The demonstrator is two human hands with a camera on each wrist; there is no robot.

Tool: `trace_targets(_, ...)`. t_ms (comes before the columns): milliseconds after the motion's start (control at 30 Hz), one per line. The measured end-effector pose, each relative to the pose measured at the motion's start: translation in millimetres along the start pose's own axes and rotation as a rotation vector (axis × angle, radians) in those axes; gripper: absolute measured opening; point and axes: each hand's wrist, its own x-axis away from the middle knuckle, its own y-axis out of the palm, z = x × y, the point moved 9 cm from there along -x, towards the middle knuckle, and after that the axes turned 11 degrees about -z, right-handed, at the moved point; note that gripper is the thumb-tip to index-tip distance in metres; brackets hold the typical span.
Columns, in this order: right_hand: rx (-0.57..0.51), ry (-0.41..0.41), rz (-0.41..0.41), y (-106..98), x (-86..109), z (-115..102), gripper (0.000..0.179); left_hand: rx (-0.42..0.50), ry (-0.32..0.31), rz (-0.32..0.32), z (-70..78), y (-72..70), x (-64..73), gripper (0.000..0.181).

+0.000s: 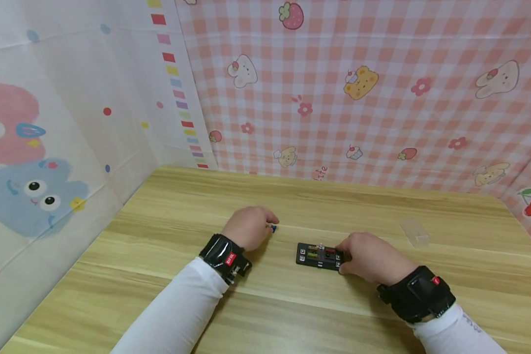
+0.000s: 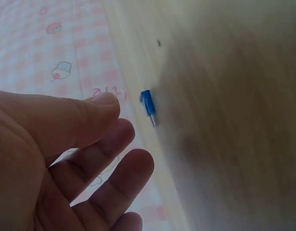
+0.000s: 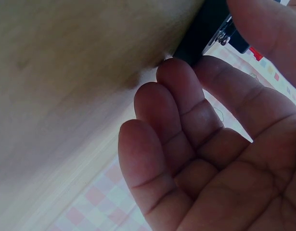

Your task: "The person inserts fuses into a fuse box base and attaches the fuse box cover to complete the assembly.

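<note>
On the wooden table lies a small blue piece with a metal prong (image 2: 148, 103), just beyond the fingertips of my left hand (image 1: 250, 227). In the left wrist view, the thumb and loosely bent fingers stand apart from this piece, with nothing between them. My right hand (image 1: 368, 256) grips the right end of a black fuse block (image 1: 311, 263) between thumb and index finger. Coloured inserts and metal screw terminals show on its top. The right wrist view shows only part of the block (image 3: 205, 29), while the other fingers curl beside it near the table.
A clear plastic cover (image 1: 413, 232) lies on the table to the right, beyond the right hand. Behind the table (image 1: 203, 196) hangs a pink checked cloth (image 1: 318, 59), and a white printed cloth (image 1: 128, 64) hangs at the left. Both wrists wear black straps.
</note>
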Motion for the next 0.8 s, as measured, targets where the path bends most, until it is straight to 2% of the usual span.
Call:
trace_targets(267, 0.012, -0.007, 0.001, -0.4, -0.4, -0.4, 0.036, -0.043, 0.008, -0.045, 0.3, 6.2, -3.1, 0.026)
trace_targets(800, 0.013, -0.009, 0.001, -0.8, 0.5, -1.0, 0.036, -0.081, 0.026, -0.066, 5.7, 8.7, -2.2, 0.023)
